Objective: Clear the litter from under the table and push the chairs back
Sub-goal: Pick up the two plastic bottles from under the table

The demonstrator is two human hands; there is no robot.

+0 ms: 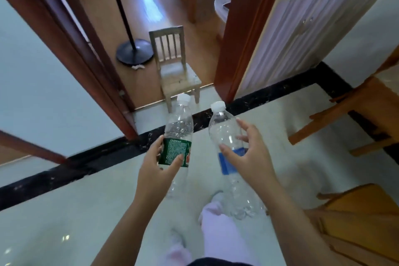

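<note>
Where pale tiles (103,211) meet black border (64,171), doorway (237,39) ahead, wooden chair (362,205) right.

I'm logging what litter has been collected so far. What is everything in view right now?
green-label bottle: one, clear plastic with a white cap, in the left hand
blue-label bottle: one, clear plastic with a white cap, in the right hand
small chair: one, pale wood, in the doorway ahead
stand base: one, black and round with a pole, left of the small chair
white scrap: one, on the floor by the stand base
far wooden chair: one, orange-brown, right middle
near wooden chair: one, orange-brown, lower right
door frame: one, red-brown, around the doorway
floor border: one, a black stripe across pale tiles
left hand: one, grips the green-label bottle
right hand: one, grips the blue-label bottle
legs: two, pink trousers, bottom centre
</note>
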